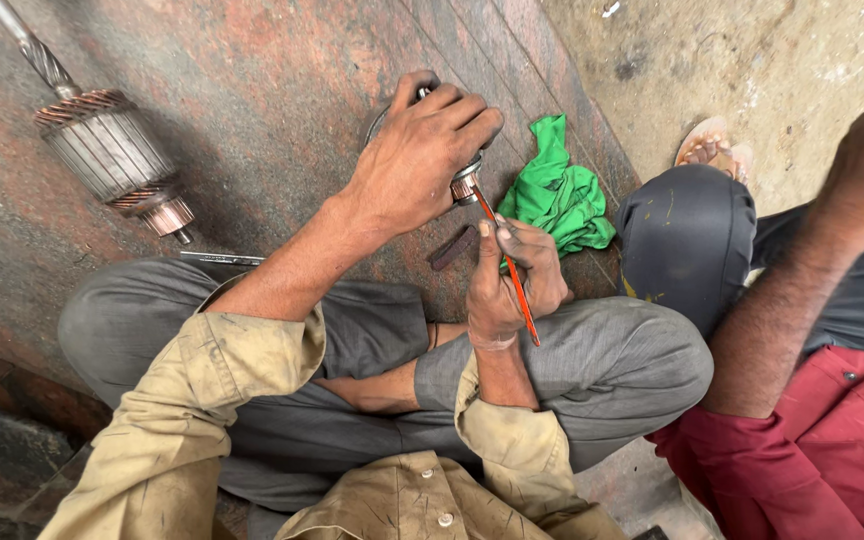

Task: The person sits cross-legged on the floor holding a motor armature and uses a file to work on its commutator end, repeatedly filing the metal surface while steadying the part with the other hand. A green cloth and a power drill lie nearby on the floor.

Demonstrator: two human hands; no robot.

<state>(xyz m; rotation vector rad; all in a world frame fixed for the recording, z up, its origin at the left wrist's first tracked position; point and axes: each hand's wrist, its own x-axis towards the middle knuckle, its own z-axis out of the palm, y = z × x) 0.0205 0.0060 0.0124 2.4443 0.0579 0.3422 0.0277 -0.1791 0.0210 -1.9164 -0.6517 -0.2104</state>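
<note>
- Nearest the camera, a khaki shirt with rolled sleeves fills the bottom edge, above crossed legs in grey trousers.
- Right hand is closed round a thin red tool, pinching it between thumb and fingers; the tool slants up so its tip meets the metal part just above.
- Left hand is clamped over a small rotor, fingers wrapped across its top; only the coppery end of the rotor shows below the fingers (the rest is hidden by the hand).
- That rotor sits over the stone floor near the middle of the view, in front of the knees; I cannot tell whether it rests on the floor.
- A small dark strip lies on the floor just beside the right hand.
- A green rag lies crumpled on the floor to the right of the hands, near a step edge.
- A bigger armature with copper windings and a shaft lies well apart, toward the floor's upper left corner.
- A thin metal rod lies by the left knee.
- Another person sits at the right edge: a dark knee, a bare arm, red cloth and a sandalled foot.
</note>
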